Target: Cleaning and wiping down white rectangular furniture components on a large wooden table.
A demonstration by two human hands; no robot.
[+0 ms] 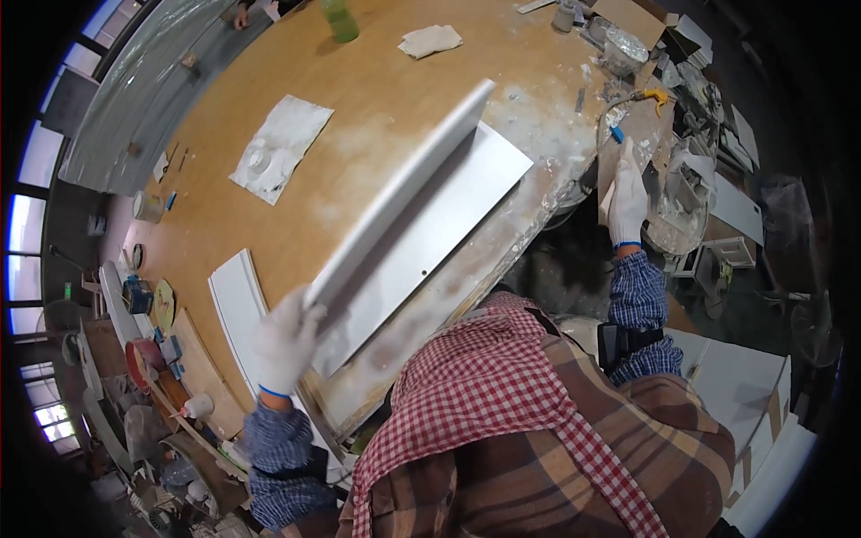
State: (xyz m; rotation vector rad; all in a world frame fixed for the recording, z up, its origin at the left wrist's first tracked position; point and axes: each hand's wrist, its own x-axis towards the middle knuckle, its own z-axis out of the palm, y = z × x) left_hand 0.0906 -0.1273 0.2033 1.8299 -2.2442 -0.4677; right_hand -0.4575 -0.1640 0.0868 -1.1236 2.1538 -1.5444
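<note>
A white L-shaped panel piece [448, 215] lies along the near edge of the table, its curved upright board rising from a flat base with a small dark hole. At its near left end, my left hand [289, 339], in a white glove, is closed on the upright board's end. My right hand [630, 202], also gloved, reaches out to the right with fingers stretched. Just beyond its fingertips is a small blue block-like piece [616, 134]; I cannot tell whether they touch. A yellow air gun [657, 99] with a hose lies a little farther away.
The brown table [359, 134] carries a white sheet [291, 134] with a small tub, a folded cloth [430, 40] and a green bottle [340, 20]. White strips [240, 300] lie left. Scraps and containers crowd the right. A person's hand [241, 15] shows far left.
</note>
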